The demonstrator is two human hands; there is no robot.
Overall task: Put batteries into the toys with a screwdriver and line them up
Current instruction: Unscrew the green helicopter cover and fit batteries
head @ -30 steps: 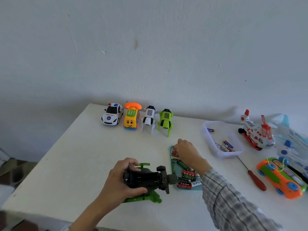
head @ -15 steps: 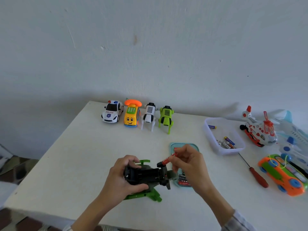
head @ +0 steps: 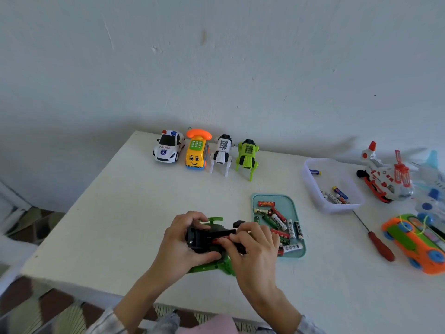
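Four toys (head: 207, 153) stand lined up at 12 o'clock by the wall. At 6 o'clock the left hand (head: 183, 242) grips the green-and-black toy (head: 209, 239) while the right hand (head: 250, 247) pinches a red battery (head: 220, 240) into its bay. The helicopter (head: 385, 179) and others at 3 o'clock look undone, the screwdriver (head: 378, 242) lying idle beside them.

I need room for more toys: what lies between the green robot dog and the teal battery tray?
Nothing: in the head view, only bare white table separates the green robot dog from the teal battery tray.
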